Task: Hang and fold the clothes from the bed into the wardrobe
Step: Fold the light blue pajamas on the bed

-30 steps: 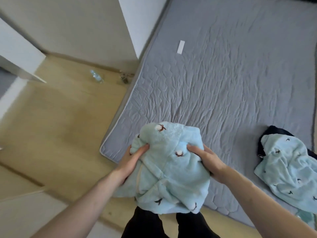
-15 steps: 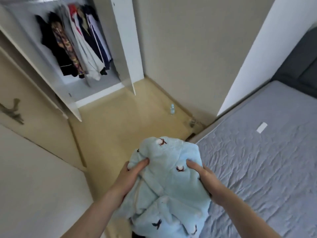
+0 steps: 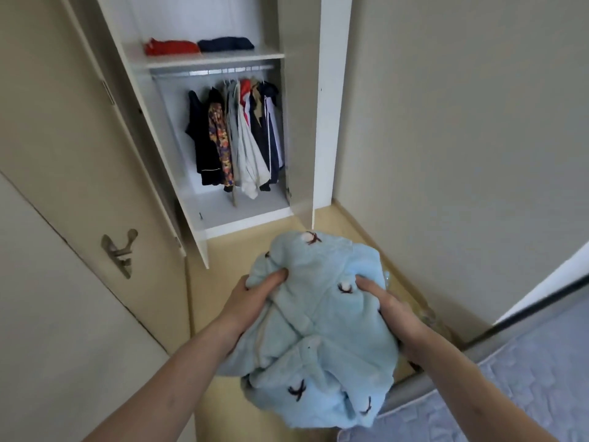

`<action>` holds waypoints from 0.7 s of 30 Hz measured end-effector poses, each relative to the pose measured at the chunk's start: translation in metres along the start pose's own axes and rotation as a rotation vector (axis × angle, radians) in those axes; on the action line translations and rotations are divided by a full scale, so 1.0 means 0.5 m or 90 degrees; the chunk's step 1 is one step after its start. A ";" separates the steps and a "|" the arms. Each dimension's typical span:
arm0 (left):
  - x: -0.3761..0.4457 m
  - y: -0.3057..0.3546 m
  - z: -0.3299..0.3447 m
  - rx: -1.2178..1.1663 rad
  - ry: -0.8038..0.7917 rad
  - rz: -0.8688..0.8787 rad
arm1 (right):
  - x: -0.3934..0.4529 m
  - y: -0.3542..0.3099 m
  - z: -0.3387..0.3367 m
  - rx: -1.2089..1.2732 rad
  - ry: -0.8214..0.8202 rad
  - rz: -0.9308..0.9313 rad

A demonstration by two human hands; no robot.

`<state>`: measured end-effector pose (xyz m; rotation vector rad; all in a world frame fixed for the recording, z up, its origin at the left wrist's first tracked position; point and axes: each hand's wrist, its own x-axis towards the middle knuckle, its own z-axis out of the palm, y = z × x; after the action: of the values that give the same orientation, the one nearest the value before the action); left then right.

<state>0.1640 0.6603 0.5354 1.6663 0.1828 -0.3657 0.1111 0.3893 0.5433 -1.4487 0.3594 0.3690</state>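
Keep left hand and right hand clamped on folded blue garment, bundle tight, aim for wardrobe shelf upper centre.

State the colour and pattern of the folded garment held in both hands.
Light blue fleece garment with small dark brown and white motifs, seen in the head view.

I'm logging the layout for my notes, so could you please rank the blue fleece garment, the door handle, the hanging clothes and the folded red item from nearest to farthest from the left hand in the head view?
1. Blue fleece garment, in the left hand's grip.
2. Door handle, left.
3. Hanging clothes, in the wardrobe ahead.
4. Folded red item, top shelf.
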 end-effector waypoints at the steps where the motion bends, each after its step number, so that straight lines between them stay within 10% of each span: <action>1: 0.031 0.021 -0.010 -0.003 0.011 0.007 | 0.033 -0.027 0.004 -0.010 -0.016 -0.014; 21: 0.604 0.501 -0.174 -0.032 0.155 0.135 | 0.686 -0.602 0.084 -0.061 -0.175 -0.172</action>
<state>0.5405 0.6856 0.6741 1.6595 0.1921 0.0014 0.5535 0.4144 0.6589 -1.4946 -0.0767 0.3643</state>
